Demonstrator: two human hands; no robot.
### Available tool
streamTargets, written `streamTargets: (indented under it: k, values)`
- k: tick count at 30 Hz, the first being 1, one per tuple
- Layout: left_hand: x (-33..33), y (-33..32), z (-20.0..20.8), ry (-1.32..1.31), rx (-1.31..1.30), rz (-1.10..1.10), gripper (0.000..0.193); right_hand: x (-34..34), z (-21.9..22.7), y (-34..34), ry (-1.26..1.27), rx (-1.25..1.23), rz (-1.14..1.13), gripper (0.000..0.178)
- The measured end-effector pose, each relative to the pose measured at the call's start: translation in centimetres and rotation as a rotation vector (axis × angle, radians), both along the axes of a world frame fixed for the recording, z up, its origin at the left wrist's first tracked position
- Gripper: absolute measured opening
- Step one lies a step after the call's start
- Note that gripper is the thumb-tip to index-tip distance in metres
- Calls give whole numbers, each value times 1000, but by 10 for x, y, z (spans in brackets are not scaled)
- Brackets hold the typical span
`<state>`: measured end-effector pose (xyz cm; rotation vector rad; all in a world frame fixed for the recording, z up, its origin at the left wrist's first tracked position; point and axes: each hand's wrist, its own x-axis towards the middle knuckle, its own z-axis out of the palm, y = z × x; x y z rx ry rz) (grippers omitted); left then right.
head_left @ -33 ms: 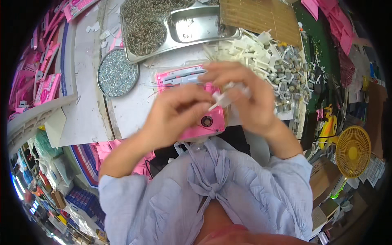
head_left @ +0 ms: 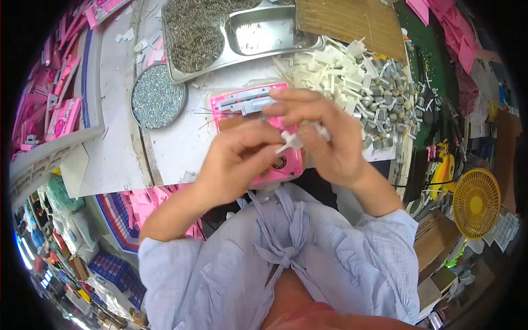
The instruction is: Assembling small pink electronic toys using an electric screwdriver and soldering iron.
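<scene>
White plastic part (head_left: 290,142) is held above the pink case (head_left: 292,164), pinched by the fingers of your right hand (head_left: 336,144), likely to steady it; whether your left hand (head_left: 234,159) pinches it too, I cannot tell.

Cannot make out any word or number for certain. Can see dark printing along the upper edge of the brown box (head_left: 434,242) at lower right, too small and slanted to read. Can also see small light marks on the blue boxes (head_left: 113,272) at lower left, too blurred to tell as letters or pattern. Likewise unreadable: fine marks on the pale panel (head_left: 502,230) beside the fan (head_left: 476,205).
</scene>
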<state>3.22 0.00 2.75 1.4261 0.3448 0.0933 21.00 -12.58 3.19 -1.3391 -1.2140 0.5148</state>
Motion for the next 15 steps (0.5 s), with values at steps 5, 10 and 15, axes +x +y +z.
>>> streamTargets:
  k: [5, 10, 15]
  values:
    - [-23, -39, -10, 53, -432, 123, 17, -20, -13, -26, -3, 2, 19, 15]
    - [-31, -50, -11, 34, -445, 124, 18, -27, -20, -34, -196, 46, 37, 15]
    - [-39, -46, -22, 148, -409, 12, 19, -38, -6, -45, -278, -77, 69, 25]
